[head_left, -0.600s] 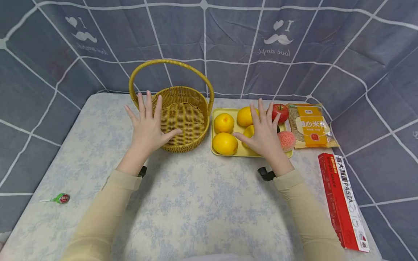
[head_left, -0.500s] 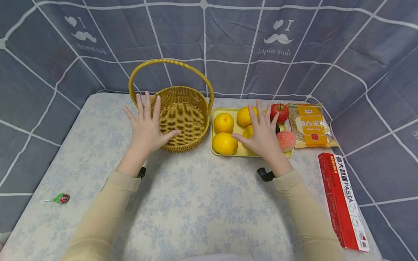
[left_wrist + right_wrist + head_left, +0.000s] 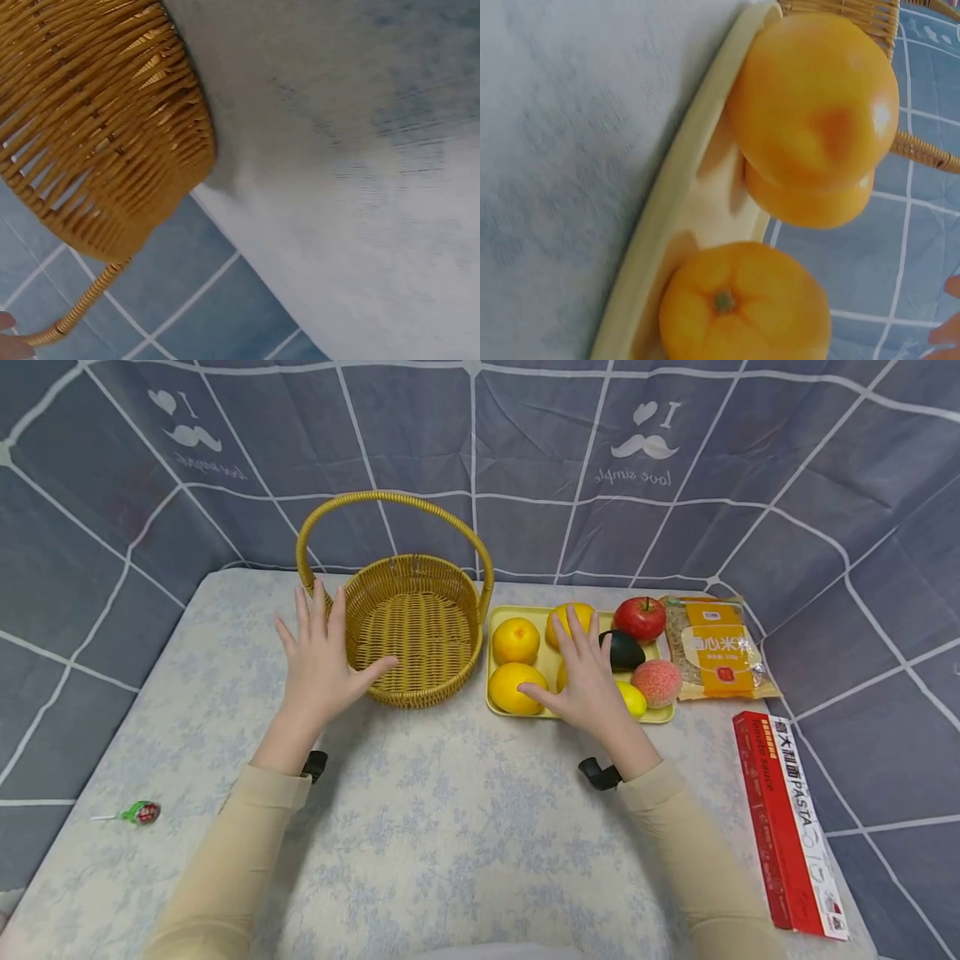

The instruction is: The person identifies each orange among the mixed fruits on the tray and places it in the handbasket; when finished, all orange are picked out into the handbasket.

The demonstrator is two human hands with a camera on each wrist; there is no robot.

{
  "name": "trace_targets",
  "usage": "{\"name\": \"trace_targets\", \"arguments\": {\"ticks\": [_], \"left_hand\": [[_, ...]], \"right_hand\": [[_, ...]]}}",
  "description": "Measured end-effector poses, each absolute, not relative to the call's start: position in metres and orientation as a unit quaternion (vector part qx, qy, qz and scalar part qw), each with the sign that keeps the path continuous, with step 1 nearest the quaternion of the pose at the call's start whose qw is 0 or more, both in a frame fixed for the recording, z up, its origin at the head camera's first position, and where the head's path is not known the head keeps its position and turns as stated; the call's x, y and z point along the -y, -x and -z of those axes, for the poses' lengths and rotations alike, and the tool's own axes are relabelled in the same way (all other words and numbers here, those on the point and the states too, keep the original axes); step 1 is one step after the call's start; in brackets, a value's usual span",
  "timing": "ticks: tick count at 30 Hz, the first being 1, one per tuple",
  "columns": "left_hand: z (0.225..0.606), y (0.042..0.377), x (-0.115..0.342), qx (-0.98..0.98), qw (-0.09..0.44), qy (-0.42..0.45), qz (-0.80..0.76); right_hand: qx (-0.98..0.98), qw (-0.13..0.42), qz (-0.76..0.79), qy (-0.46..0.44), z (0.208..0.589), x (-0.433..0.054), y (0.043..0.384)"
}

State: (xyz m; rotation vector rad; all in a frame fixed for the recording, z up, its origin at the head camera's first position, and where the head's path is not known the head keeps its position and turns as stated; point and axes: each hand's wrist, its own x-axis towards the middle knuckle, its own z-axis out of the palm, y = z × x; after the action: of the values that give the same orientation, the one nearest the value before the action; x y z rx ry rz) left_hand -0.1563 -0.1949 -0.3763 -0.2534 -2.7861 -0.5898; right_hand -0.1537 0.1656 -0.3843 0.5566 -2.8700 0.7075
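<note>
My left hand (image 3: 318, 672) is spread over the left side of a yellow wicker basket (image 3: 416, 643), fingers straight and holding nothing. The basket's tall handle arches up behind the fingertips. My right hand (image 3: 588, 685) is spread the same way over a pale yellow tray (image 3: 553, 610) of fruit, its palm hiding part of it. On the tray lie several oranges (image 3: 517, 688), a dark green avocado (image 3: 624, 651), a red apple (image 3: 640, 619), a pink fuzzy peach-like fruit (image 3: 657, 683) and a lemon (image 3: 632, 699). In the right wrist view, oranges (image 3: 814, 97) fill the tray's near end.
Right of the tray lies a clear and orange food packet (image 3: 716, 647). A long red pasta box (image 3: 787, 822) lies along the table's right edge. A lollipop (image 3: 142, 813) in green wrap is at the far left. A grey-blue gridded curtain (image 3: 525, 468) borders the table.
Both hands have shifted left and slightly back towards the body, still spread. The lemon and more of the avocado now show beside my right hand.
</note>
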Motion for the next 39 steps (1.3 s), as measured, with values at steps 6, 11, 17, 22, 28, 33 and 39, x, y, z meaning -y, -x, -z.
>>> {"name": "trace_targets", "arguments": {"ticks": [6, 11, 17, 22, 28, 33, 39], "left_hand": [[0.378, 0.151, 0.203, 0.961, 0.119, 0.060, 0.244], [0.382, 0.148, 0.208, 0.953, 0.108, 0.038, 0.280], [0.387, 0.145, 0.213, 0.929, 0.078, -0.002, 0.363], [0.390, 0.148, 0.219, 0.885, 0.018, -0.048, 0.463], [0.395, 0.149, 0.219, 0.854, -0.020, -0.070, 0.516], [0.397, 0.149, 0.215, 0.837, -0.042, -0.079, 0.540], [0.399, 0.150, 0.210, 0.826, -0.047, -0.109, 0.552]], "right_hand": [[0.945, 0.042, -0.261, -0.192, 0.389, -0.160, 0.149], [0.935, 0.017, -0.299, -0.189, 0.391, -0.155, 0.145], [0.932, -0.006, -0.317, -0.177, 0.396, -0.151, 0.143], [0.929, -0.006, -0.328, -0.173, 0.403, -0.147, 0.146], [0.928, -0.016, -0.339, -0.156, 0.411, -0.145, 0.150], [0.927, -0.033, -0.344, -0.143, 0.416, -0.143, 0.152], [0.928, -0.050, -0.345, -0.128, 0.422, -0.142, 0.154]]}}
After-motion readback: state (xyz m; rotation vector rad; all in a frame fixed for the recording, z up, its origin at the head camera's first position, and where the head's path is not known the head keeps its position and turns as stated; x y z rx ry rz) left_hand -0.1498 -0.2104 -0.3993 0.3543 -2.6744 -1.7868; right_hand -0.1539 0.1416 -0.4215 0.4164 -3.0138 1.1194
